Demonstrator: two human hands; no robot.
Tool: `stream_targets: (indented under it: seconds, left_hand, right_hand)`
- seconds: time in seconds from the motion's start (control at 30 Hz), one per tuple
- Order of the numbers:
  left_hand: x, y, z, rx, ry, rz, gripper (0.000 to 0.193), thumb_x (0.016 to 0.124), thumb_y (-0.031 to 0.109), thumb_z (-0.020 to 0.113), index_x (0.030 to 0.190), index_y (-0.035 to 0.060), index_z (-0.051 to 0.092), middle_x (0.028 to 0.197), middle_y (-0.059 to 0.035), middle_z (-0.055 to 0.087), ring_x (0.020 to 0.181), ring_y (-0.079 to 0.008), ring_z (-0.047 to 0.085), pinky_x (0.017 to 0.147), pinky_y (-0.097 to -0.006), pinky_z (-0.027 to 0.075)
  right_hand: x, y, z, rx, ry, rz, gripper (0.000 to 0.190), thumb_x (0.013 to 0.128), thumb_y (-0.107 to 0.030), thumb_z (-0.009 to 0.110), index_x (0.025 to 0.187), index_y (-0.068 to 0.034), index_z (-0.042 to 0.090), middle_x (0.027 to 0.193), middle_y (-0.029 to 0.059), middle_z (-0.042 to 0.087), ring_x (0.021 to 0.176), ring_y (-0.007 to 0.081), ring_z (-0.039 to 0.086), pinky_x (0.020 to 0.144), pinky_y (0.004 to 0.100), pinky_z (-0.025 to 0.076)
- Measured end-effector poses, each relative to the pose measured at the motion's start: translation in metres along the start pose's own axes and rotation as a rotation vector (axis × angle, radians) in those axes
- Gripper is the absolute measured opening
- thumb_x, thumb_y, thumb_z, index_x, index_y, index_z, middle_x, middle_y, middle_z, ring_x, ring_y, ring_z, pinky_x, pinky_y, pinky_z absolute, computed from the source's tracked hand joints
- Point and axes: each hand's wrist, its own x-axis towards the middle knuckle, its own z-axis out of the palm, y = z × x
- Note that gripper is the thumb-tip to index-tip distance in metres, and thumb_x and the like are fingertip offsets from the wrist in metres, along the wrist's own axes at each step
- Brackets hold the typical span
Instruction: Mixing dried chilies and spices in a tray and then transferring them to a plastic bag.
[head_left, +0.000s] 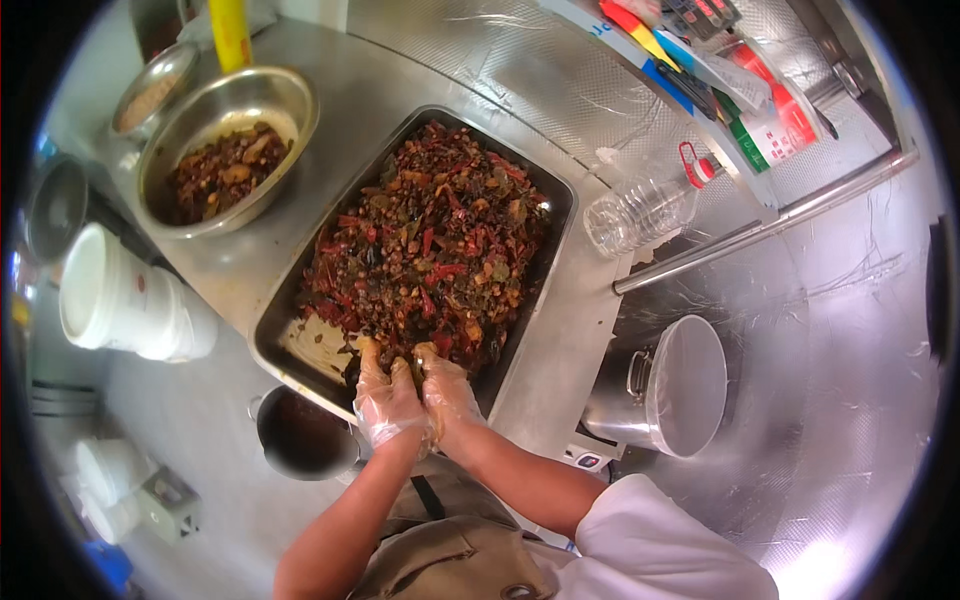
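A deep rectangular metal tray (561, 247) stands on the steel counter, heaped with an oily mix of red chilli pieces, dark leaves and small round spices (427, 247). At the tray's near edge my left hand (386, 394), in a clear plastic glove, has its fingers in the mix. Close beside it, my right hand (448, 386), gloved the same way, presses its fingertips into the same mix. Both hands close around some of it between them. Pale tray bottom shows left of my left hand. The fingertips are partly hidden in the food.
Left of the tray stand a metal bowl (304, 161) with similar mix and a smaller bowl (187, 64). White buckets (112, 292) and a dark pot (307, 442) are lower left. Right are a plastic bottle (637, 214), a steel pot (622, 409) and a shelf rail (697, 251).
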Motion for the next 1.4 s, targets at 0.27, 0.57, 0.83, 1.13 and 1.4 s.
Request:
stream_targets:
  seconds: [0.27,0.57,0.83,1.13,1.4]
  left_hand:
    - [0.008,-0.029,0.027,-0.093,-0.081,0.004,0.054,0.087,0.016,0.064,0.136,0.0007,0.047,0.108,-0.0133,0.069,0.098,-0.0211,0.064,0.087,-0.0322,0.049]
    - [0.02,-0.014,0.026,0.227,-0.133,0.605,0.032,0.082,0.016,0.065,0.112,0.004,0.064,0.104,-0.0181,0.067,0.098,-0.0355,0.063,0.087,-0.0394,0.05]
    - [0.011,-0.008,0.038,-0.116,-0.044,0.165,0.023,0.088,0.01,0.057,0.108,0.0002,0.065,0.107,-0.0167,0.066,0.101,-0.0285,0.064,0.089,-0.0353,0.049]
    - [-0.01,0.002,0.028,-0.018,-0.075,0.353,0.025,0.092,0.007,0.055,0.115,0.0017,0.063,0.113,-0.0131,0.066,0.104,-0.0244,0.063,0.092,-0.0334,0.047]
    - [-0.042,-0.046,-0.084,-0.402,0.259,0.468,0.031,0.097,0.007,0.043,0.125,-0.004,0.051,0.127,-0.0222,0.055,0.115,-0.0309,0.056,0.101,-0.0412,0.042]
  right_hand:
    - [0.04,0.057,-0.013,0.373,0.081,0.204,0.032,0.097,-0.029,0.052,0.109,-0.002,0.063,0.097,0.0087,0.064,0.081,0.0213,0.059,0.07,0.0378,0.049]
    - [0.043,0.024,-0.02,1.042,-0.064,0.404,0.022,0.098,-0.025,0.049,0.099,-0.007,0.062,0.092,0.0089,0.064,0.08,0.0242,0.061,0.076,0.0387,0.052]
    - [0.028,0.012,-0.009,0.794,0.009,0.224,0.026,0.1,-0.027,0.046,0.105,-0.007,0.062,0.099,0.0063,0.064,0.088,0.0214,0.06,0.079,0.0341,0.05]
    - [0.001,0.009,-0.025,-0.37,-0.022,-0.435,0.023,0.1,-0.027,0.046,0.097,-0.008,0.059,0.091,0.0022,0.059,0.086,0.0182,0.057,0.079,0.0305,0.047]
    - [-0.085,0.004,0.072,0.023,-0.26,-0.259,0.027,0.096,-0.022,0.056,0.111,-0.001,0.061,0.099,0.0047,0.062,0.089,0.0128,0.056,0.078,0.0303,0.047]
